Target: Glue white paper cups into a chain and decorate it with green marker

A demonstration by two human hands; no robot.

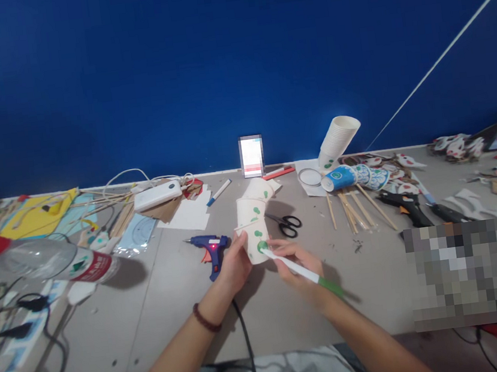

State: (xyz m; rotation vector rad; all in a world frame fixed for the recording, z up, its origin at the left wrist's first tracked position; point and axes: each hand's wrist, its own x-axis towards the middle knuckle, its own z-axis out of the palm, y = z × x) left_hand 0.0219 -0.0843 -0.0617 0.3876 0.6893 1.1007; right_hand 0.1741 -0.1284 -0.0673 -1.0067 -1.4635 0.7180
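Near the middle, a curved chain of joined white paper cups (252,213) with green spots is held up over the table. My left hand (237,264) grips its lower end from the left side. A white marker with a green end (303,271) is pinched in my right hand (300,264), its tip touching a green spot on the lowest cup. Just left of the cups lies a blue glue gun (212,250) with a small red light. Black-handled scissors (290,225) rest to the right of the cups.
A phone (252,156) stands against the blue wall. Stacked paper cups (338,140), a blue patterned cup chain (356,177) and wooden sticks (355,210) are at the right. A plastic bottle (58,257), power strip (34,342) and white power bank (158,194) are at the left.
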